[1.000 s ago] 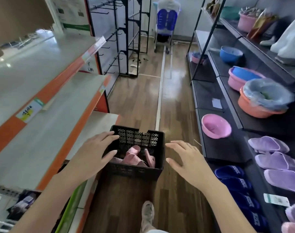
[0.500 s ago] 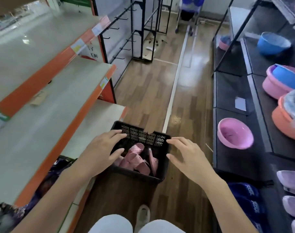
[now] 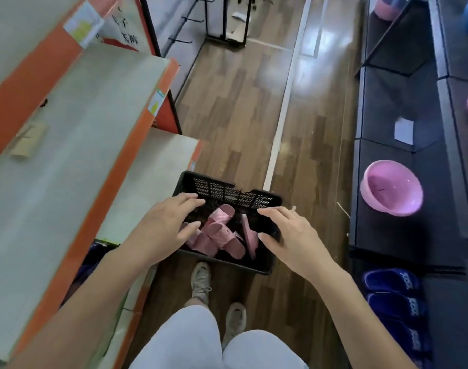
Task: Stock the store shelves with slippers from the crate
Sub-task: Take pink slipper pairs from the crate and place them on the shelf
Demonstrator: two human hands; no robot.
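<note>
Wooden plank flooring (image 3: pixel 235 107) runs down a shop aisle, and a black mesh crate (image 3: pixel 227 194) sits on it near the middle of the view. Left of the crate stand pale shelves (image 3: pixel 75 134) with orange front edges, stepped one above another and carrying small price labels; the lowest shelf's corner lies just beside the crate's left wall. Over the left side of the crate is the left hand (image 3: pixel 163 227), palm down with the fingers spread and empty, its fingertips reaching above the crate's far inner wall and its thumb close to the slippers. Inside the crate lie the pink slippers (image 3: pixel 219 233), a loose heap of several, some flat and one standing on its edge toward the right side. Over the right side of the crate is the right hand (image 3: pixel 291 235), also palm down, fingers spread apart and holding nothing; whether it touches the rim cannot be told. Below the crate, a pair of light sneakers (image 3: pixel 201 283) and pale trouser legs show on the floor. Right of the crate, across a strip of floor, stand dark shelves (image 3: pixel 382 182) with a pink basin (image 3: pixel 391 191) on the lowest level, and dark blue slippers (image 3: pixel 395 296) lie lower down, well apart from the crate.
</note>
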